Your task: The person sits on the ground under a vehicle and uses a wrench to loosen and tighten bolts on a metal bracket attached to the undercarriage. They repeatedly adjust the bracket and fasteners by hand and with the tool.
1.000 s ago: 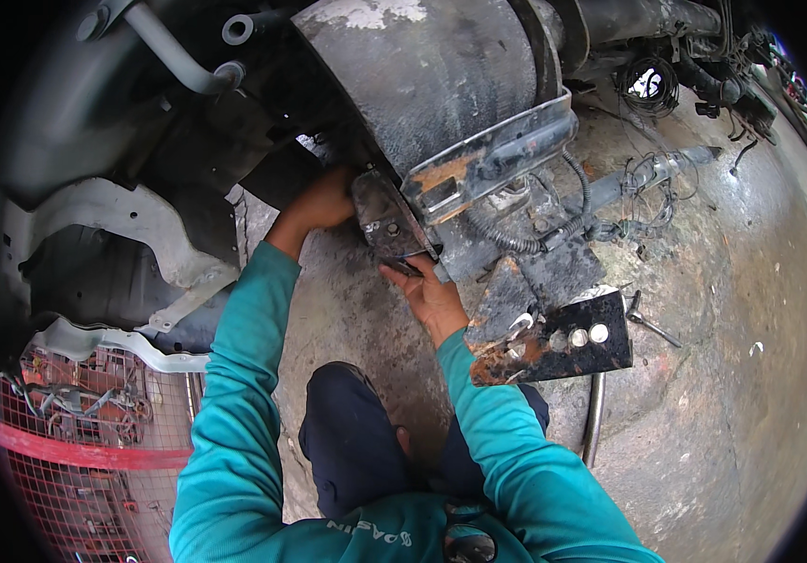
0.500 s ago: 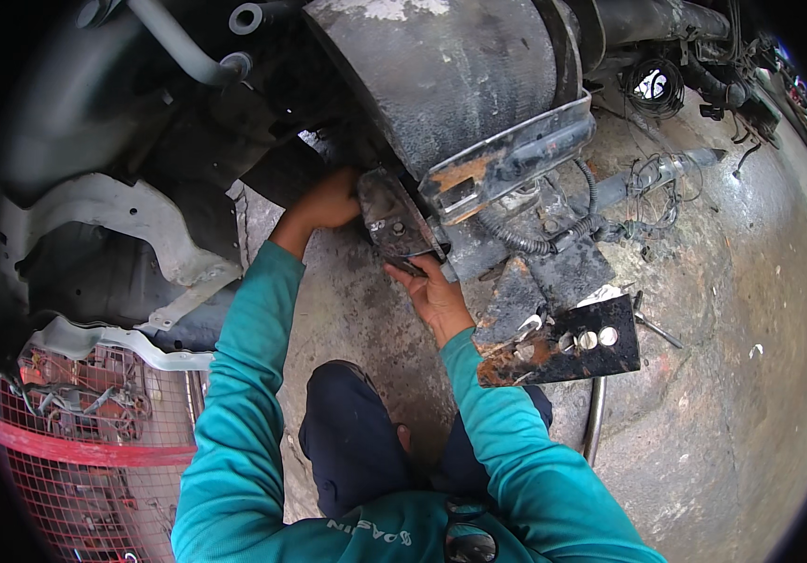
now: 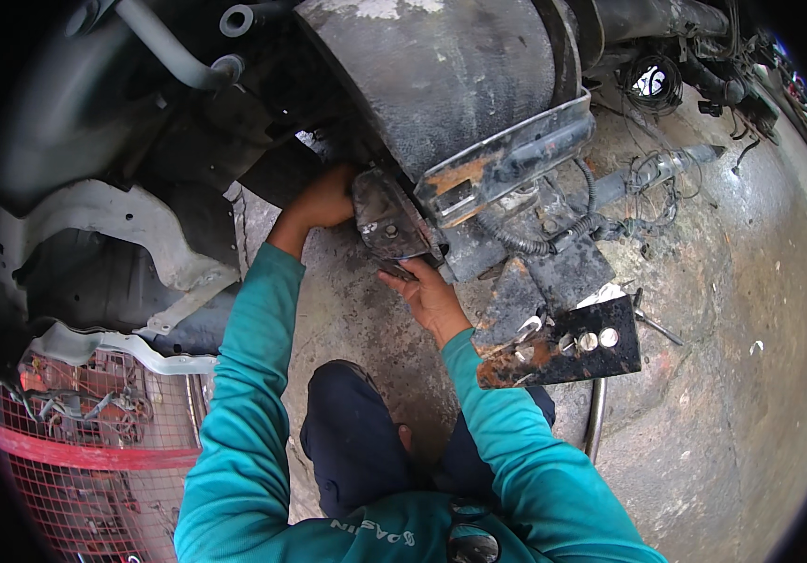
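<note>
A dark, worn metal bracket [image 3: 386, 211] with a bolt on its face stands beside a large grey tank [image 3: 450, 80]. On the bracket's left side is my left hand [image 3: 324, 199], its fingers reaching behind the metal and out of sight. Below the bracket's lower edge, my right hand [image 3: 425, 293] is bent upward with its thumb and fingers around a thin dark piece [image 3: 396, 269] at that edge. I cannot make out whether this piece is separate from the bracket. A long metal strap bracket [image 3: 506, 164] runs across the tank's lower end.
A rusty black plate with round holes [image 3: 624, 352] juts out at the right near my right forearm. Corrugated cable conduit [image 3: 520, 244] runs under the tank. White body panels [image 3: 131, 225] are at the left, above a red wire-mesh frame [image 3: 94, 455]. A metal bar [image 3: 658, 328] lies on the concrete floor.
The view has shifted very slightly. My right hand has moved a little to the left along the bracket's lower edge; my left hand stays behind the bracket.
</note>
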Motion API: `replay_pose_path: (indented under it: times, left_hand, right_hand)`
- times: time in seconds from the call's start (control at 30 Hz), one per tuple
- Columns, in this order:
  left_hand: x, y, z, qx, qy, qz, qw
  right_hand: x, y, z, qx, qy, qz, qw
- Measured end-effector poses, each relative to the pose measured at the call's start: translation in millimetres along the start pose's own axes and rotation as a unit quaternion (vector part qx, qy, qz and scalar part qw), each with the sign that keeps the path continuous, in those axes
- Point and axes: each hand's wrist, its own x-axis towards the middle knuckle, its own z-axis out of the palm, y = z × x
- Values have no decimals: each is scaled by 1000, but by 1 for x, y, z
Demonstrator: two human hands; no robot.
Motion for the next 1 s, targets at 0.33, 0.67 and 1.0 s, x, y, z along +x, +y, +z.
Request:
replay_pose_path:
  times: [0.33, 0.67, 1.0]
  left_hand:
    - [5, 0, 6, -35, 21, -2, 999]
    - [1, -8, 9, -31, 38, -3, 999]
    - [0, -3, 13, -81, 53, 8, 995]
  right_hand:
    - [-2, -2, 4, 19, -10, -31, 999]
    - [-2, -1, 1, 15, -16, -23, 999]
    - [-3, -4, 5, -9, 0, -22, 1000]
